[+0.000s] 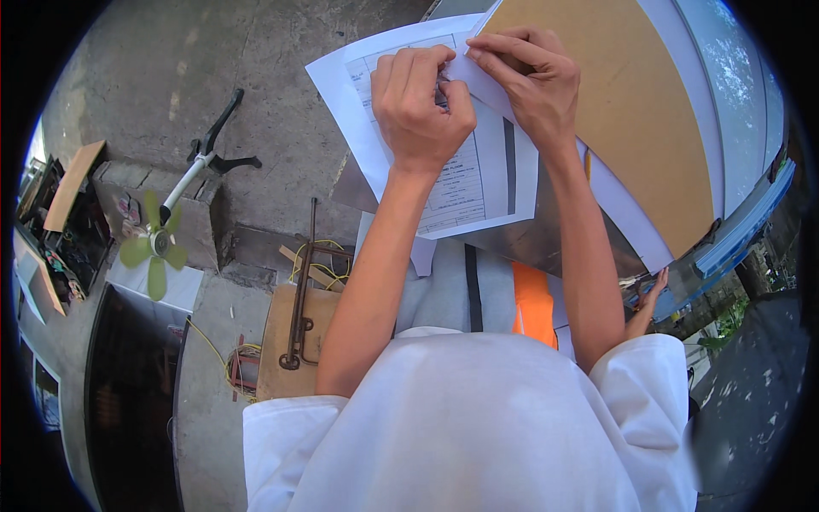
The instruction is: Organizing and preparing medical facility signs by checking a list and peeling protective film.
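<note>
A printed white sheet (pixel 490 192) with a form table and a dark stripe lies under both of my hands. My left hand (pixel 422 107) is over its upper part, its fingers curled in and the thumb close to the index finger. What sits between them is too small to tell. Just right of it, my right hand (pixel 537 81) is closed in a pinch at the sheet's upper right edge, where more white paper shows. Whatever is in that pinch cannot be made out. A tan board (pixel 631 102) lies right of my right hand, with white paper (pixel 627 218) beneath it.
Another person's hand (pixel 655 294) reaches in at the right, near a blue-edged panel (pixel 742 222). A pencil (pixel 587 164) lies beside my right forearm. Left are a green-bladed fan (pixel 158 245), a rusty metal bar (pixel 299 324) and yellow cord (pixel 226 363) on the concrete floor.
</note>
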Tool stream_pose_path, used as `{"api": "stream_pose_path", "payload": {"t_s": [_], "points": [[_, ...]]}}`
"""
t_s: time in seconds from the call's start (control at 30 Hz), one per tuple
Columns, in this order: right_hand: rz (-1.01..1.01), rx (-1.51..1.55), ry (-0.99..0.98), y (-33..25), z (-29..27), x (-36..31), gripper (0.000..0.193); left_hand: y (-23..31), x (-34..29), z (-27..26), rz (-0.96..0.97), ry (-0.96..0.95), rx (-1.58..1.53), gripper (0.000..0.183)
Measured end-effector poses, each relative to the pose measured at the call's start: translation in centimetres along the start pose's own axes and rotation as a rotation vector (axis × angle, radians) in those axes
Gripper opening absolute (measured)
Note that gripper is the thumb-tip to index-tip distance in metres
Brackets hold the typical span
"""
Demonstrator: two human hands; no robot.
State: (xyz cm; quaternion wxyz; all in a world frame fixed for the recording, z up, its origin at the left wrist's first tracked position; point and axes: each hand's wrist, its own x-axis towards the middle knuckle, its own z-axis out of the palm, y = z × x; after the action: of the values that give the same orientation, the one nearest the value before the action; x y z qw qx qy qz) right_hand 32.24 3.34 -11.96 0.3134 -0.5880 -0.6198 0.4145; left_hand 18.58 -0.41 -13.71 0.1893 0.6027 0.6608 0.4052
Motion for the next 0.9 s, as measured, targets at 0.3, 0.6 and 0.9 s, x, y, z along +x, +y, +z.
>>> {"api": "stream_pose_path", "payload": {"t_s": [0.3, 0.6, 0.9], "points": [[0.045, -0.2, 0.025, -1.9, 0.0, 0.4, 0.038, -0.2, -0.2, 0.1, 0.025, 0.017, -0.003, 0.021], [0.053, -0.051, 0.013, -2.4, -0.1, 0.7, 0.028, -0.3, -0.1, 0.3, 0.038, 0.032, 0.005, 0.021], [0.101, -0.001, 0.072, -1.4, 0.1, 0.4, 0.027, -0.4, -0.3, 0.3, 0.034, 0.024, 0.009, 0.022]]}}
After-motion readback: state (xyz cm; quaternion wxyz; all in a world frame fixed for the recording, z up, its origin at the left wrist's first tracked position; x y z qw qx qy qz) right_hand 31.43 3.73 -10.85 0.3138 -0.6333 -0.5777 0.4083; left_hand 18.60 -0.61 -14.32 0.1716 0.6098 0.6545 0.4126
